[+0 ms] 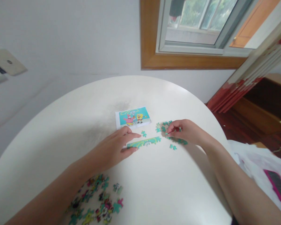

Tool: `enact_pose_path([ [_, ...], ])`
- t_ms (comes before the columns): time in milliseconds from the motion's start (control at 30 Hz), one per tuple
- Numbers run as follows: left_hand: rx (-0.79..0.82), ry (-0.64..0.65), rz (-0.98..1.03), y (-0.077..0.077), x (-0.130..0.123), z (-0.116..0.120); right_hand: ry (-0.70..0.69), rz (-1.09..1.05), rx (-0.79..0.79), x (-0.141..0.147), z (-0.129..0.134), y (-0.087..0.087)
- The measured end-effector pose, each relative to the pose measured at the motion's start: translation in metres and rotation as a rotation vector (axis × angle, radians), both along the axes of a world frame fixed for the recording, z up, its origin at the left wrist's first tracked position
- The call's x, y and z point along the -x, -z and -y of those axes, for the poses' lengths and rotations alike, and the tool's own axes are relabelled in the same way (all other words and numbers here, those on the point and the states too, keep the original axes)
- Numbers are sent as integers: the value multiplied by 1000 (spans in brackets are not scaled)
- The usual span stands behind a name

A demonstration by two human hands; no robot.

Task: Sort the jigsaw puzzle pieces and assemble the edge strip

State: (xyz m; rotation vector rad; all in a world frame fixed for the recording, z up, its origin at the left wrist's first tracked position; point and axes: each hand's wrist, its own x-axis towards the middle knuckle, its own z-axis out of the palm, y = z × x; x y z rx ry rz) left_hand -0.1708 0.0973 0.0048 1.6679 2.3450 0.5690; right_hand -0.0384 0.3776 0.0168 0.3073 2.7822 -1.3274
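A joined strip of teal puzzle pieces [144, 142] lies near the middle of the white table. My left hand [124, 142] rests at its left end, thumb and index finger apart, holding nothing. Just above the strip is a loose teal piece [143, 133]. To the right, my right hand [181, 131] pinches a small teal piece [168, 133] over a cluster of teal pieces [164, 128], part of which it hides. Another small teal bit [173, 147] sits below that cluster. Behind my left hand lies a picture card [134, 118] with cartoon figures.
Many mixed-colour puzzle pieces [105, 209] are spread at the near left, partly under my left forearm. The round white table [154, 187] meets the wall at the back. A phone [278, 187] lies on white plastic at the right, beyond the table edge.
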Motion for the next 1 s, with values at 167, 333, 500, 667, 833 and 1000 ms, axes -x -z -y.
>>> enact_pose_path([
  [167,1,-4,-8,1,1,0,69,-73,1,8,0,4],
  [333,20,-17,-20,1,0,0,96,-261,-153,23,23,15],
  [500,4,-13,-34,2,1,0,-8,-369,-359,35,36,22],
  [667,-13,-9,-30,3,1,0,36,-383,-419,30,22,15],
  [833,-5,-7,-25,2,0,0,25,-225,-578,18,21,7],
  [1000,-8,-11,-30,2,-1,0,19,-172,-633,16,29,4],
])
